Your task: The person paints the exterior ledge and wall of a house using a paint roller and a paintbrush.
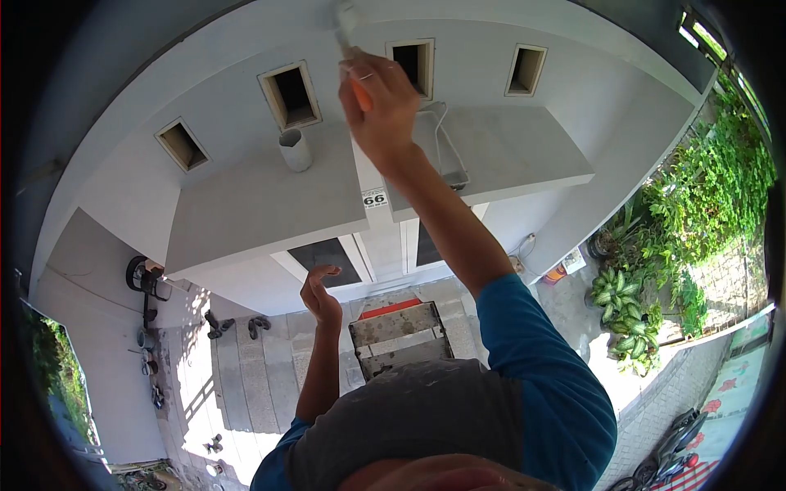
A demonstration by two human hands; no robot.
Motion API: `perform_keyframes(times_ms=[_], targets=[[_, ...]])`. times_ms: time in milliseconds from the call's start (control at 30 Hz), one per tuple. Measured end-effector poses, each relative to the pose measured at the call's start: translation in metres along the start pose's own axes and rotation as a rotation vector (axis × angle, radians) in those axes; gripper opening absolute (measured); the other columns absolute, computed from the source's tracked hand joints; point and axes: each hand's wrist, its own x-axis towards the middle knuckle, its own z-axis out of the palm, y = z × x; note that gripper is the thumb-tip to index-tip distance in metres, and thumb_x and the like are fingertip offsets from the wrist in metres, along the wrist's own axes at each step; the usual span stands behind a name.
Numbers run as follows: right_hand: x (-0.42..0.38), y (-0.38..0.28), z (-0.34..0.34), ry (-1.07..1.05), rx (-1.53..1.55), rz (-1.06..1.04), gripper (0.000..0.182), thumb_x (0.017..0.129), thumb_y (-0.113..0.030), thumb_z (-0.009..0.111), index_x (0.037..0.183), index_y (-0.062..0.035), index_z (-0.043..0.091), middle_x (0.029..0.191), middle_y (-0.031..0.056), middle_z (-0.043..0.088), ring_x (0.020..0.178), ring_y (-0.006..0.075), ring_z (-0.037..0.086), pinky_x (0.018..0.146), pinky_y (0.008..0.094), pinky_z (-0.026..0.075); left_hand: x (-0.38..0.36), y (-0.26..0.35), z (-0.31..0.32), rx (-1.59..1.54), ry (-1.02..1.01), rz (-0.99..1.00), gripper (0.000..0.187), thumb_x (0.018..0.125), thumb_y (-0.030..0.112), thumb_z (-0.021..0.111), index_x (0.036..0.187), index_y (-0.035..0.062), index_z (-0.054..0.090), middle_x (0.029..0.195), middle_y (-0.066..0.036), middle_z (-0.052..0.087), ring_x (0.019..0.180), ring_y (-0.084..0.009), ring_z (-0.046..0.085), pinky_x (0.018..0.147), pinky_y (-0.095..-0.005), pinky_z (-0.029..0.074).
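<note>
My right hand (383,102) is raised high, wrapped round the orange handle of a paintbrush. The paintbrush (345,26) points up, with its pale, blurred head against the upper wall near the ceiling; whether the bristles touch cannot be told. Lower down, my left hand (321,293) is held up in front of the ledge, fingers extended and bent over, with nothing in it. A pale cylindrical container (295,152) stands on the grey ledge (262,200). Partly behind my right forearm is a light tray-like container (453,164) with a wire handle.
Several framed square vents (525,70) line the wall. Below me is a stained platform (399,340) with a red edge, above a tiled floor (278,368). Shoes (259,326) lie at left. Plants (626,307) and a motorcycle (667,450) are at right.
</note>
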Motion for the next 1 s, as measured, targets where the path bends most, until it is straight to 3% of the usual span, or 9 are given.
perform_keyframes(times_ms=[100,267,333,367,400,533,633,800,1000], targets=[[-0.015,-0.058,0.053,-0.102,0.242,0.044,0.022,0.077,0.000,0.075,0.095,-0.0083,0.066,0.097,0.0096,0.070,0.084,0.0275,0.068,0.069,0.0363,0.058,-0.001,0.004,-0.001,0.002,0.021,-0.007,0.048,0.104,0.023,0.031,0.089,-0.0056,0.066,0.085,-0.017,0.071,0.079,-0.0257,0.068,0.076,-0.0361,0.053],[0.013,-0.024,0.031,-0.019,0.284,0.037,0.015,0.080,0.001,0.072,0.093,-0.0031,0.066,0.095,0.0126,0.072,0.083,0.0277,0.070,0.070,0.0329,0.058,0.000,0.001,-0.012,0.044,0.069,0.008,0.049,0.105,0.026,0.032,0.087,-0.0054,0.066,0.083,-0.016,0.070,0.077,-0.0252,0.067,0.075,-0.0356,0.053],[0.027,0.024,-0.009,0.003,0.237,0.200,0.011,0.086,0.000,0.070,0.096,0.0026,0.069,0.089,0.0111,0.073,0.074,0.0167,0.068,0.068,0.0261,0.053,0.000,-0.005,-0.015,0.043,0.066,0.004,0.050,0.105,0.027,0.032,0.087,-0.0051,0.066,0.083,-0.016,0.070,0.076,-0.0250,0.067,0.075,-0.0355,0.053],[0.041,0.036,-0.039,0.032,0.155,0.274,0.012,0.088,-0.001,0.069,0.097,0.0052,0.070,0.083,0.0087,0.072,0.072,0.0107,0.064,0.067,0.0237,0.051,0.000,-0.008,-0.015,0.049,0.067,-0.001,0.051,0.106,0.028,0.031,0.088,-0.0048,0.066,0.082,-0.016,0.070,0.076,-0.0248,0.067,0.075,-0.0354,0.053],[0.047,0.064,-0.063,0.066,0.095,0.277,0.011,0.085,0.000,0.068,0.096,0.0014,0.071,0.083,0.0115,0.072,0.073,0.0190,0.069,0.069,0.0269,0.053,0.000,-0.010,-0.014,0.040,0.066,0.004,0.051,0.106,0.028,0.031,0.088,-0.0048,0.066,0.082,-0.016,0.070,0.076,-0.0248,0.067,0.075,-0.0354,0.053],[0.091,0.116,-0.157,0.219,-0.468,0.132,0.012,0.088,-0.010,0.067,0.093,0.0005,0.072,0.084,0.0104,0.074,0.074,0.0210,0.072,0.068,0.0310,0.057,0.002,-0.019,-0.013,0.053,0.067,-0.058,0.047,0.104,0.027,0.034,0.087,-0.0036,0.065,0.082,-0.016,0.069,0.075,-0.0254,0.068,0.076,-0.0363,0.053],[0.115,0.133,-0.176,0.189,-0.626,0.215,0.012,0.088,-0.011,0.066,0.092,-0.0021,0.073,0.085,0.0096,0.074,0.066,0.0219,0.072,0.063,0.0321,0.057,0.005,-0.018,-0.008,0.024,0.058,-0.036,0.051,0.107,0.029,0.032,0.089,-0.0049,0.066,0.083,-0.016,0.070,0.077,-0.0241,0.068,0.076,-0.0349,0.053],[0.093,0.082,-0.056,0.082,-0.535,-0.108,0.005,0.084,-0.008,0.068,0.089,-0.0076,0.070,0.075,0.0081,0.064,0.062,0.0264,0.064,0.055,0.0376,0.052,0.022,0.008,-0.004,-0.031,0.023,-0.008,0.046,0.105,0.025,0.034,0.091,-0.0053,0.065,0.086,-0.016,0.070,0.080,-0.0242,0.068,0.077,-0.0348,0.053],[0.056,-0.094,0.094,-0.154,0.082,0.004,0.011,0.074,-0.003,0.073,0.084,-0.0060,0.068,0.074,0.0081,0.059,0.067,0.0259,0.061,0.057,0.0362,0.052,0.062,0.047,-0.007,-0.070,0.081,0.168,0.049,0.106,0.029,0.034,0.092,-0.0053,0.065,0.087,-0.016,0.069,0.080,-0.0244,0.067,0.078,-0.0357,0.053]])
